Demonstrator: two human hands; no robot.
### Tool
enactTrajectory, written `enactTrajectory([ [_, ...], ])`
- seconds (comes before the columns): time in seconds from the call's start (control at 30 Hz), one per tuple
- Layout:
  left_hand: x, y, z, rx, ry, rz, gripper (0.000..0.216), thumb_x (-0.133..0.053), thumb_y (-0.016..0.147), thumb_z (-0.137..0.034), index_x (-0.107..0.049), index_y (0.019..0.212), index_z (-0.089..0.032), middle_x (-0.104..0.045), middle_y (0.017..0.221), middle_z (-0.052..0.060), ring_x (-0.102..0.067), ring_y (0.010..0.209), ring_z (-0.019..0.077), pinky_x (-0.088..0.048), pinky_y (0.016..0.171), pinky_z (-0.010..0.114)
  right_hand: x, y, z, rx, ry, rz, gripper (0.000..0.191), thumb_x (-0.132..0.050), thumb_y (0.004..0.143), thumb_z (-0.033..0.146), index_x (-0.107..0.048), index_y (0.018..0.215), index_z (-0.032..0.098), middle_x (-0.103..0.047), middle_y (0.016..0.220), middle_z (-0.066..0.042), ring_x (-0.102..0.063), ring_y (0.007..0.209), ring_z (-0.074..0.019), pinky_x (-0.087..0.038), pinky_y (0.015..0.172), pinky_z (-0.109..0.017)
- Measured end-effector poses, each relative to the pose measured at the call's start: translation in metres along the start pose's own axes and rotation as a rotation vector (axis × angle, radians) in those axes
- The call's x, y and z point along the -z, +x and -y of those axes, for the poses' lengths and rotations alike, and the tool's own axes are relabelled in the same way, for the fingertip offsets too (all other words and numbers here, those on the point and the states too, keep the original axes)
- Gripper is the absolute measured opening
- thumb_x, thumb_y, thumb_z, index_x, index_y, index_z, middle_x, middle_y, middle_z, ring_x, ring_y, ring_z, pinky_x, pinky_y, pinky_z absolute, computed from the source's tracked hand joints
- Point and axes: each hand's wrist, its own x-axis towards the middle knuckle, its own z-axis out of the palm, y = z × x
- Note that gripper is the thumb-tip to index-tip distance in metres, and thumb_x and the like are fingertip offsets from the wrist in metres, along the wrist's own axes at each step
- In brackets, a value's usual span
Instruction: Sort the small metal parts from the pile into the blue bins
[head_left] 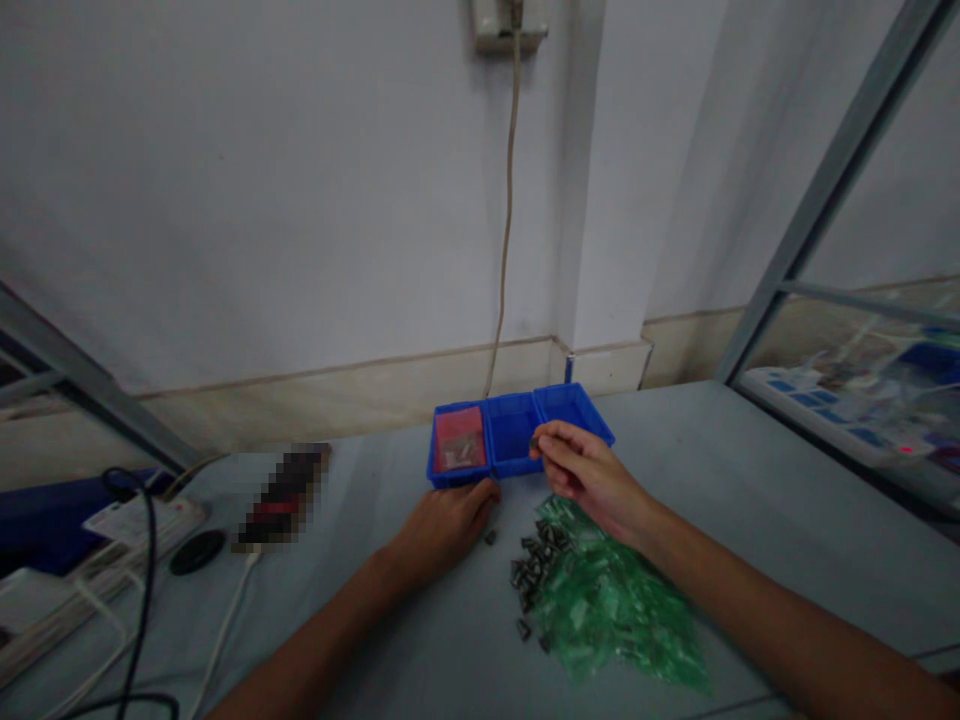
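My right hand point(581, 470) is raised over the front of a blue three-compartment tray point(514, 465), pinching a small dark metal part point(534, 447) between thumb and fingertips. Palm down on the table, my left hand point(450, 522) lies against the tray's front left, its fingers loosely bent and nothing visible in them. One loose metal part point(490, 538) sits just right of it. Below my right hand, a crumpled green plastic bag point(619, 610) has a heap of small metal parts point(534, 562) along its left side. A pink sheet and a clear packet point(461, 452) fill the tray's left compartment.
On the left of the grey table point(375, 640) are a pixelated phone-like object point(281, 500) with a white cable, a black round disc point(198, 552) and a power strip point(142, 525). A wall cable point(508, 210) hangs behind the tray. Metal frame posts stand at both sides.
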Motion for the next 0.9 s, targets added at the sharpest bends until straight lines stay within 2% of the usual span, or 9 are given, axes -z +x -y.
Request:
enactTrajectory([
  [0.13, -0.0008, -0.0002, 0.0010, -0.002, -0.004, 0.000, 0.019, -0.040, 0.106, -0.025, -0.056, 0.116, -0.024, -0.073, 0.100, 0.004, -0.070, 0.084, 0.0204, -0.051, 0.071, 0.028, -0.0021, -0.0002, 0.0025, -0.050, 0.099, -0.029, 0.029, -0.077, 0.086, 0.044, -0.066, 0.089, 0.017, -0.062, 0.080, -0.001, -0.040, 0.050, -0.0054, -0.025, 0.043, -0.020],
  [0.3, -0.0022, 0.0000, 0.0016, 0.011, 0.013, 0.017, 0.020, -0.041, 0.105, -0.024, -0.057, 0.116, -0.024, -0.074, 0.101, 0.004, -0.071, 0.085, 0.0209, -0.051, 0.072, 0.028, 0.0003, 0.0026, 0.0025, -0.108, 0.204, 0.014, 0.039, -0.072, 0.090, 0.048, -0.056, 0.073, 0.017, -0.044, 0.060, 0.005, -0.031, 0.047, -0.0057, -0.023, 0.042, -0.020],
  [0.47, -0.0011, -0.0002, 0.0007, 0.013, 0.019, 0.016, 0.020, -0.040, 0.106, -0.025, -0.057, 0.117, -0.024, -0.074, 0.100, 0.004, -0.071, 0.084, 0.0201, -0.051, 0.071, 0.027, 0.0045, 0.0049, 0.0006, -0.142, 0.266, 0.027, 0.043, -0.069, 0.092, 0.048, -0.051, 0.069, 0.018, -0.036, 0.056, 0.007, -0.026, 0.046, -0.0063, -0.023, 0.042, -0.020],
  [0.77, -0.0008, 0.0004, -0.0001, 0.017, 0.025, 0.020, 0.020, -0.040, 0.107, -0.026, -0.057, 0.116, -0.024, -0.074, 0.100, 0.004, -0.071, 0.084, 0.0209, -0.051, 0.069, 0.028, 0.0007, 0.0033, 0.0010, -0.063, 0.181, -0.070, 0.028, -0.073, 0.090, 0.042, -0.061, 0.085, 0.017, -0.050, 0.069, 0.004, -0.032, 0.047, -0.0047, -0.022, 0.041, -0.018],
  [0.9, -0.0018, 0.0002, 0.0005, 0.010, 0.021, 0.012, 0.020, -0.040, 0.107, -0.026, -0.057, 0.117, -0.023, -0.074, 0.100, 0.004, -0.071, 0.084, 0.0206, -0.051, 0.070, 0.028, -0.0004, 0.0020, 0.0021, -0.017, 0.096, -0.060, 0.027, -0.074, 0.089, 0.042, -0.061, 0.087, 0.018, -0.056, 0.076, 0.002, -0.034, 0.048, -0.0038, -0.024, 0.041, -0.018],
])
